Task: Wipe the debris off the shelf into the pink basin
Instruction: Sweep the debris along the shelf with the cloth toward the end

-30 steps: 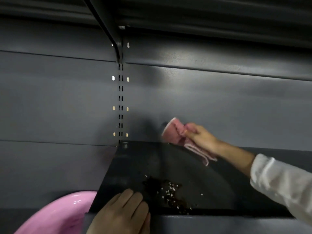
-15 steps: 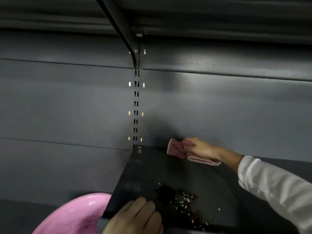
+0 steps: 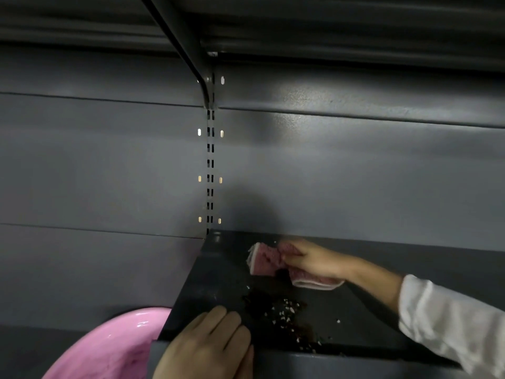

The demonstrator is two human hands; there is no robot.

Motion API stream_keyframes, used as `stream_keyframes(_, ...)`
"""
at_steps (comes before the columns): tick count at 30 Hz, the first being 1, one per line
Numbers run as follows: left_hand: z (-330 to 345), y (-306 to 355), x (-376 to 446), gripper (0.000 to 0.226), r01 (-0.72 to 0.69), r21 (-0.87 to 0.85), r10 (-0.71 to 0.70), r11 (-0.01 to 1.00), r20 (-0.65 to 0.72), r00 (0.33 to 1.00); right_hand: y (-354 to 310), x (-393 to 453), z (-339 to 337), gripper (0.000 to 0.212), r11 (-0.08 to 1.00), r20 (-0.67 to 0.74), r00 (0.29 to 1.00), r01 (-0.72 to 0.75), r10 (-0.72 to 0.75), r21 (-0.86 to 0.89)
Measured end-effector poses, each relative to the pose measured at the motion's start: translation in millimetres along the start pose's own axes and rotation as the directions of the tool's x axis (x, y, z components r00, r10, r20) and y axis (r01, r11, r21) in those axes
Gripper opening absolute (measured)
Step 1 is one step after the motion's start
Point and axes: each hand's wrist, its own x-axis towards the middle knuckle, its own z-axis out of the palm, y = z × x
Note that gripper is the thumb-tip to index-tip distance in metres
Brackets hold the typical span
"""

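The pink basin (image 3: 109, 348) sits lowest and furthest to the left, below and to the left of my left hand (image 3: 207, 346), partly tucked under the shelf's left end. My left hand lies on the front left corner of the dark shelf (image 3: 218, 272), fingers straight and flat on the surface, pointing toward the back panel and holding nothing. Just to the right of its fingertips lies the debris (image 3: 278, 310): a dark brown patch with pale flecks scattered through it, trailing right and forward to the front lip of the shelf. A few loose specks lie further right, well apart from the main pile. Behind the debris, toward the rear of the shelf, my right hand (image 3: 311, 259) grips a folded pink cloth (image 3: 266, 262), fingers curled over it and pressing it down on the shelf surface; part of the cloth sticks out beneath my wrist. The cloth is near the debris but not touching the main pile. My two hands are well apart. A white sleeve (image 3: 451, 321) covers my right forearm.
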Motion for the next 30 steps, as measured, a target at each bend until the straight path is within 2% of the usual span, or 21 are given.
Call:
stream_keyframes(2,6,2,-1,0.035,0.104,-0.109,-0.106,0.989,-0.014,0.994,-3,-7,-9,0.016,0.999,-0.051,0.999,0.007,-0.005,0.041)
stream_keyframes(5,6,5,0,0.027,0.13,-0.045,-0.133,0.99,-0.059,0.989,-3,5,-39,0.02,0.987,-0.34,0.94,0.02,0.036,0.161)
stream_keyframes(7,6,4,0,0.025,0.121,-0.072,-0.124,0.99,-0.041,0.991,7,20,-51,0.016,0.993,-0.444,0.893,-0.021,0.072,0.119)
stream_keyframes(9,5,3,-1,0.027,0.111,-0.066,-0.11,0.992,0.018,0.994,19,38,-49,0.016,0.997,-0.481,0.873,-0.068,0.08,0.043)
stream_keyframes(11,8,2,-2,0.034,0.095,-0.038,-0.094,0.995,0.024,0.995,26,53,-32,0.016,0.996,-0.444,0.892,-0.083,0.086,0.025)
stream_keyframes(13,9,1,-1,0.042,0.106,-0.02,-0.106,0.994,0.016,0.994,26,60,-10,0.016,0.993,-0.333,0.938,-0.117,0.101,-0.029)
stream_keyframes(16,7,3,-1,0.026,0.118,-0.057,-0.119,0.991,-0.022,0.993,19,51,1,0.018,0.98,-0.212,0.975,-0.097,0.06,-0.171)
stream_keyframes(18,6,6,-1,0.026,0.128,-0.088,-0.132,0.988,-0.053,0.99,8,33,4,0.015,0.994,-0.147,0.989,-0.035,0.019,-0.102)
stream_keyframes(20,6,6,-1,0.034,0.108,-0.076,-0.115,0.991,-0.092,0.989,-11,10,13,0.021,0.998,-0.085,0.995,0.055,-0.054,0.004)
stream_keyframes(24,5,5,-1,0.052,0.063,-0.074,-0.073,0.995,-0.138,0.988,-37,-25,27,0.013,0.984,0.011,0.985,0.171,-0.171,0.041)
stream_keyframes(26,4,4,-1,0.052,0.052,-0.07,-0.062,0.996,-0.143,0.988,-40,-30,13,0.015,0.979,-0.042,0.984,0.175,-0.171,0.101)
stream_keyframes(28,4,4,0,0.052,0.057,-0.06,-0.066,0.997,-0.147,0.987,-31,-28,-9,0.013,0.975,-0.2,0.974,0.141,-0.107,0.169)
stream_keyframes(30,4,5,0,0.052,0.066,-0.052,-0.074,0.996,-0.153,0.985,-9,-24,-30,0.015,0.991,-0.319,0.948,0.052,-0.009,0.126)
